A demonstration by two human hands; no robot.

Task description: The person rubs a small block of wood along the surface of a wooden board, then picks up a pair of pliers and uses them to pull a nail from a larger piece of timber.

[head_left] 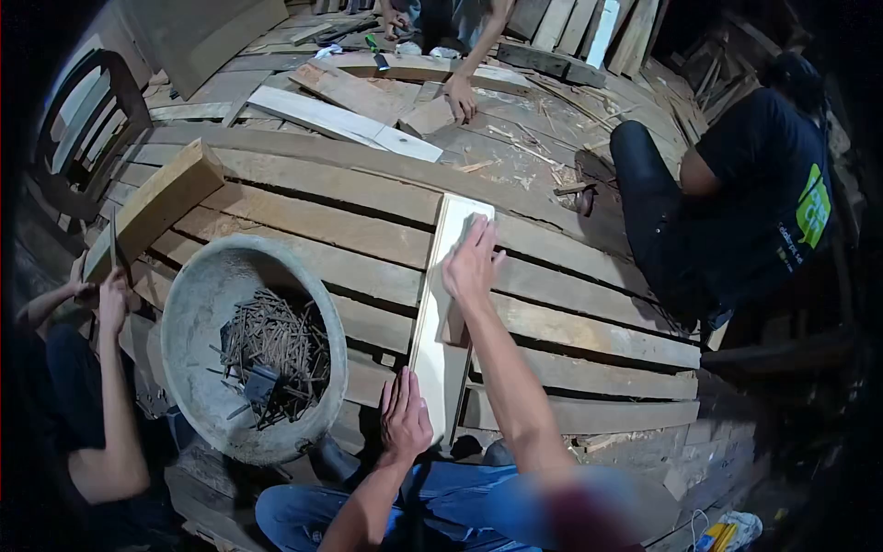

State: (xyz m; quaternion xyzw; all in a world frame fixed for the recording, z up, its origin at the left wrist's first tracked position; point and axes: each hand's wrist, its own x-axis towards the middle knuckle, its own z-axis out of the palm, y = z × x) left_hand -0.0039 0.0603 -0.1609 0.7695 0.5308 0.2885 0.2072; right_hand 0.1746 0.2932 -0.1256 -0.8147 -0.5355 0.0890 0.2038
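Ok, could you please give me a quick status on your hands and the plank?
Left hand flat on near end of pale plank. Right hand pressing far end. Basin of nails beside it, apart.

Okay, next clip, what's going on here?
A person sits on a floor of rough planks with both hands on a pale board: the right hand presses flat near its far end, the left hand rests by its near end. Beside them stands a grey basin holding nails. Other people work nearby; one at the left holds a wooden block.
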